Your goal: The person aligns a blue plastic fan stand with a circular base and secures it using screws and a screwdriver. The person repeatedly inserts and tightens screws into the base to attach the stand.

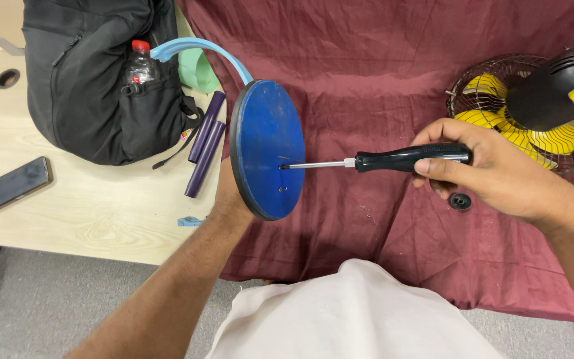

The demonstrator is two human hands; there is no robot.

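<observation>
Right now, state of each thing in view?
blue round base: held on edge by left hand
screwdriver: gripped in right hand, tip against base
fan head: lying on maroon cloth
water bottle: capped, upright in backpack pocket
phone: screen dark

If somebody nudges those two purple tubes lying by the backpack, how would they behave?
The two purple tubes look smooth and round, lying flat on the wooden table, so they would probably roll sideways. They seem slim and likely light. The black backpack close beside them might stop a roll that way.
</observation>
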